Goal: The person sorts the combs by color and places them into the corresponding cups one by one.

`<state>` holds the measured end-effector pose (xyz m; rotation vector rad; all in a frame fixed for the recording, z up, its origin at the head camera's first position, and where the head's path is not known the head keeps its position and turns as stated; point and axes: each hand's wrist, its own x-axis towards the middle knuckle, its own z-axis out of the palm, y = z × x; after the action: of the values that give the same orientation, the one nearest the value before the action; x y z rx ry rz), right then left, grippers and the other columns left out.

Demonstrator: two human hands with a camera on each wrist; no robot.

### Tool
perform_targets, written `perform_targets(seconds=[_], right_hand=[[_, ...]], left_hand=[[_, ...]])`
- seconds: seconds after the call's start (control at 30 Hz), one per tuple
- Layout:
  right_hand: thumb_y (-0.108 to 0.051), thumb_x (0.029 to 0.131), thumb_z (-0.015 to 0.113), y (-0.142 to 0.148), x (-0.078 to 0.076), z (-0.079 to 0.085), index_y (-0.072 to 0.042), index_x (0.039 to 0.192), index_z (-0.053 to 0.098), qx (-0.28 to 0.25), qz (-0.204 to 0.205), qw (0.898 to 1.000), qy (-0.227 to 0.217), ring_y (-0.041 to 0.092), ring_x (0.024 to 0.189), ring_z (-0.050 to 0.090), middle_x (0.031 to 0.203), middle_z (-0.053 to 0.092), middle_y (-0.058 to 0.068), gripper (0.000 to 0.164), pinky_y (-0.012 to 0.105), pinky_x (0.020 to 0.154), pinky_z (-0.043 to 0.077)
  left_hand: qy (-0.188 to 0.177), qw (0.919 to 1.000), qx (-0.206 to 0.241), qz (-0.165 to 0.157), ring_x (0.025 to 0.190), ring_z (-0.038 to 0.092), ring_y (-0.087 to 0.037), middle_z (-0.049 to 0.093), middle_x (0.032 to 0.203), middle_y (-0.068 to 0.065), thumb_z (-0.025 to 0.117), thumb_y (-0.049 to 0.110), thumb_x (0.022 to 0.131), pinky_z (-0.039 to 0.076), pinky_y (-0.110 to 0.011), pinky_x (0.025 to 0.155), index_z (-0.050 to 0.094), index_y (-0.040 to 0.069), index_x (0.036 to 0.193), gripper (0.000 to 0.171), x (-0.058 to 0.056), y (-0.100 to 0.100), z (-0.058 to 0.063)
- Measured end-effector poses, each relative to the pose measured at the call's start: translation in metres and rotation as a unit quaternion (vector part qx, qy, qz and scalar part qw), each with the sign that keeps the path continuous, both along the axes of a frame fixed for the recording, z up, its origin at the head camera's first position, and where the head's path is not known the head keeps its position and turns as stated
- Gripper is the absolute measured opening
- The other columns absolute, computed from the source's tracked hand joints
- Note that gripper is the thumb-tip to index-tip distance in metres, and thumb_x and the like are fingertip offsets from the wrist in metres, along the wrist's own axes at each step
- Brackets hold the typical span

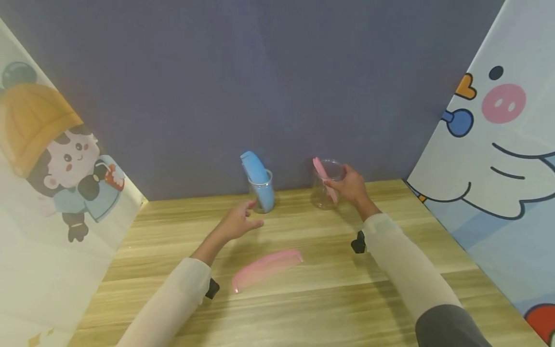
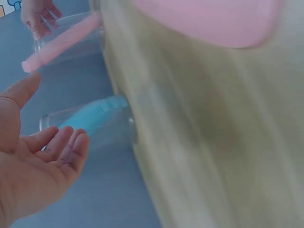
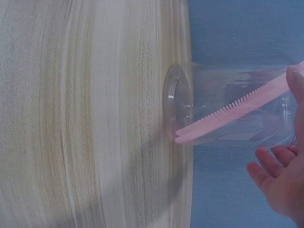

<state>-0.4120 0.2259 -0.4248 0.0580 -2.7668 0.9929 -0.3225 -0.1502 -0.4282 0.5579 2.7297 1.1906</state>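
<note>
My right hand holds a clear cup near its rim, thumb across the front and fingers at the right side. Inside that cup, pink combs lean at a slant, teeth showing through the wall. My left hand has its thumb and fingers spread, palm facing inward, just in front of a second clear cup. A blue comb stands tilted in this second cup, its top above the rim. Another pink comb lies on the table between my forearms.
Both cups stand at the back of the wood-grain table, close to a dark grey-blue panel. Side panels with cartoon prints border the table, a child in a yellow hat on the left and a white figure on the right.
</note>
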Motion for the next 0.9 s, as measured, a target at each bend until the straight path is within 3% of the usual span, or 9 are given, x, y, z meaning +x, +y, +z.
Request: perform_targets(seconds=[0.37,0.7,0.9], right_hand=[[-0.051,0.087,0.076,0.0,0.003,0.0,0.01,0.153,0.031,-0.009,0.003,1.0,-0.001,0.035,0.101,0.062,0.136,0.058,0.032,0.101,0.052,0.094,0.055],[-0.052,0.086,0.077,0.002,0.006,0.004,0.009,0.156,0.027,-0.029,0.001,0.999,-0.015,0.043,0.124,0.058,0.153,0.045,0.031,0.105,0.058,0.109,0.047],[-0.051,0.087,0.076,0.0,0.007,0.003,0.009,0.155,0.029,-0.023,0.0,1.0,-0.011,0.038,0.11,0.061,0.14,0.056,0.03,0.102,0.056,0.103,0.051]], left_hand=[[-0.038,0.9979,-0.029,0.044,0.132,0.053,-0.049,0.051,0.148,-0.028,0.076,0.025,0.092,0.049,-0.058,0.107,0.039,-0.005,0.152,0.076,0.034,-0.024,-0.024],[-0.038,0.9955,-0.041,0.077,0.124,0.06,-0.045,0.06,0.136,-0.025,0.08,0.022,0.087,0.052,-0.056,0.104,0.048,-0.007,0.145,0.071,0.064,-0.028,-0.033],[-0.033,0.9942,-0.08,0.063,0.116,0.063,-0.041,0.064,0.125,-0.023,0.084,0.022,0.082,0.054,-0.055,0.101,0.055,-0.009,0.136,0.069,0.08,-0.023,-0.043]])
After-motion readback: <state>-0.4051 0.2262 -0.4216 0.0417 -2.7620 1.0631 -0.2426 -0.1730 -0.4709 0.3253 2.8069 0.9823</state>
